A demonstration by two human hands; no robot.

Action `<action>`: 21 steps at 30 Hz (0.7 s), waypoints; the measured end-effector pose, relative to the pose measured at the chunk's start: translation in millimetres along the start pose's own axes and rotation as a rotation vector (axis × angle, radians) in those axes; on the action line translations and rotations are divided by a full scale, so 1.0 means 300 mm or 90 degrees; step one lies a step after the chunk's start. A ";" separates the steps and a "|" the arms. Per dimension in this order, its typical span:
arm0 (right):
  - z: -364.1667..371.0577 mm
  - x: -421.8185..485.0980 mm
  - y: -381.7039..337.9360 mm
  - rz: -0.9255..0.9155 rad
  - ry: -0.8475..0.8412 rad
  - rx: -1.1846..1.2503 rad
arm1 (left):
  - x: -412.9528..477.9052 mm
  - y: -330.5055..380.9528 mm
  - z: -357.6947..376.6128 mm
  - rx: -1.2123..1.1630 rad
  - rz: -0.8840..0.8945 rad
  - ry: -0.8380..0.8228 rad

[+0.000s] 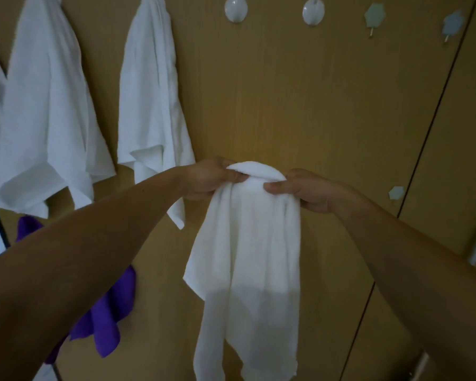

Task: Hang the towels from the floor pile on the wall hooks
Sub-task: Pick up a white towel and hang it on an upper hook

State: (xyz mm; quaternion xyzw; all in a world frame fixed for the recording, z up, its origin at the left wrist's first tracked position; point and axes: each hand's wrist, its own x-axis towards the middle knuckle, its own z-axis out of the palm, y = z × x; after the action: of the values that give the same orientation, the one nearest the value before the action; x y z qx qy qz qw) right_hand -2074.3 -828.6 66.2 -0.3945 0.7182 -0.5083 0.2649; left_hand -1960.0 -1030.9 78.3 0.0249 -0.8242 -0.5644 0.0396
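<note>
We are pinching the top fold of a white towel (248, 257) with left hand (212, 178) and right hand (300, 189), its length draping below our grip, hung towels (47, 105) lying up-left, a bare hook (236, 9) waiting directly above, so seemingly we are about midway.

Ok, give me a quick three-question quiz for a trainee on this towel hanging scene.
1. True or false: the left hand and the right hand both pinch the top of the held towel.
2. How many round hooks show bare on the wall? A one, B two, C four.
3. Fill in: the cloth low on the left is ____ in colour.
Key: 1 true; 2 B; 3 purple.
</note>
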 end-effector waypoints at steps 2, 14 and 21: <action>-0.018 0.031 -0.029 -0.014 0.020 0.028 | 0.010 0.021 -0.042 0.006 -0.015 -0.038; -0.067 0.186 -0.176 -0.058 0.058 0.155 | 0.133 0.116 -0.256 0.073 0.043 -0.001; -0.141 0.241 -0.325 -0.062 0.100 0.037 | 0.192 0.255 -0.315 0.003 0.133 0.102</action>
State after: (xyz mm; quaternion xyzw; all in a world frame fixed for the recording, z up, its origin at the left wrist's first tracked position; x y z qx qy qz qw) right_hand -2118.0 -883.9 173.6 -0.3797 0.7020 -0.5704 0.1938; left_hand -2008.2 -1096.0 185.7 -0.0159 -0.8178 -0.5514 0.1640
